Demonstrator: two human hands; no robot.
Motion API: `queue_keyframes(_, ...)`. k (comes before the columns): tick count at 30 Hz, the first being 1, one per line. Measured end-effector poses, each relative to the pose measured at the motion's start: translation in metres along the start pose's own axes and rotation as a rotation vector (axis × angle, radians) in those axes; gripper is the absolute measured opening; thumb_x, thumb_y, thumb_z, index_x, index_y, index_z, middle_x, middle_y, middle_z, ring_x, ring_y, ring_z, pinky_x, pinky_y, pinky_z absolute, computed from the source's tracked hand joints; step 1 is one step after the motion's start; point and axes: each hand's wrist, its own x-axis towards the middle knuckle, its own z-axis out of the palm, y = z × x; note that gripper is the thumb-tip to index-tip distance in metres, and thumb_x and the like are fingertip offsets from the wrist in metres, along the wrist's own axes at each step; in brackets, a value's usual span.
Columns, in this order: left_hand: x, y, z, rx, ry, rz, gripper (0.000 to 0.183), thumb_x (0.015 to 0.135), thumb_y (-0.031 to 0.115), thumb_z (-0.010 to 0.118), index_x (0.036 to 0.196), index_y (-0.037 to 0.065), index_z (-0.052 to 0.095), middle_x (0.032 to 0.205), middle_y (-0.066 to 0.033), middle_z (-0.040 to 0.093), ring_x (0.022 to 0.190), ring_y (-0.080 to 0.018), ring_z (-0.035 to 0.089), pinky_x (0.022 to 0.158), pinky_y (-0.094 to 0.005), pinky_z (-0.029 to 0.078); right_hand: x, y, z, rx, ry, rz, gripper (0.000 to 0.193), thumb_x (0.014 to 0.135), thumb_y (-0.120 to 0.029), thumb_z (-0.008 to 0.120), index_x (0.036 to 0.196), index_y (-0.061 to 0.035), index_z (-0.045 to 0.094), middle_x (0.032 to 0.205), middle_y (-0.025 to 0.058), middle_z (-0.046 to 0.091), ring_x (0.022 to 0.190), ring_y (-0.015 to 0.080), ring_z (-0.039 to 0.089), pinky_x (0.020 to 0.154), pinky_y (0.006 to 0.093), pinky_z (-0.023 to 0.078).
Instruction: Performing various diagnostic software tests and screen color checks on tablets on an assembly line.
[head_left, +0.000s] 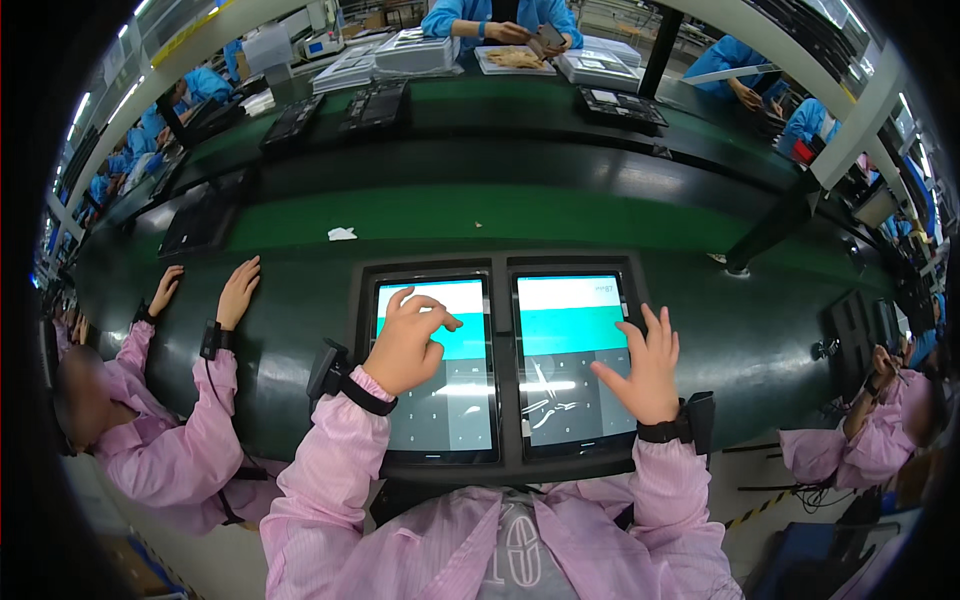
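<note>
Two tablets lie side by side in a black tray [505, 400] in front of me, their screens lit in white, turquoise and grey with a number keypad. Over the upper part of the left tablet [440, 410] hovers my left hand [405, 342], fingers bent and apart, holding nothing I can see. It hides part of that screen; whether a fingertip touches the glass I cannot tell. My right hand [648, 368] is spread at the right edge of the right tablet [560, 400], thumb over its screen, with nothing in it. Both wrists wear black bands with small boxes.
A green and black conveyor [430, 215] runs across beyond the tray. A dark panel [203, 215] and a white scrap [341, 234] lie there. A co-worker's hands [238, 292] rest to my left. A metal post [775, 225] stands at right. Another person sits opposite.
</note>
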Motion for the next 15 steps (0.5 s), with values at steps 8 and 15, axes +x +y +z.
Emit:
queue_keyframes(8,-0.0025,0.0004,0.0027,-0.003,-0.04,0.098,0.034,0.063,-0.004,0.049,0.092,0.008,0.064,0.089,-0.003,0.064,0.1,-0.022,0.055,0.108,-0.0548,0.027,0.0043,-0.0076,-0.0042,-0.021,-0.001,-0.009,0.062,0.076,-0.04,0.072,0.125,-0.0083,0.05,0.146,0.0252,0.028,0.14,0.0453,0.016,0.108,0.0607,0.015)
queue_keyframes(15,-0.0046,-0.0006,0.0037,0.014,-0.005,0.01,0.03,0.063,-0.004,0.049,0.086,0.008,0.064,0.088,-0.0037,0.063,0.099,-0.0227,0.055,0.108,-0.0542,0.027,0.0071,-0.0061,-0.0015,0.014,0.062,-0.013,0.061,0.074,-0.039,0.073,0.122,-0.006,0.054,0.148,0.0195,0.029,0.141,0.0433,0.015,0.107,0.0629,0.014)
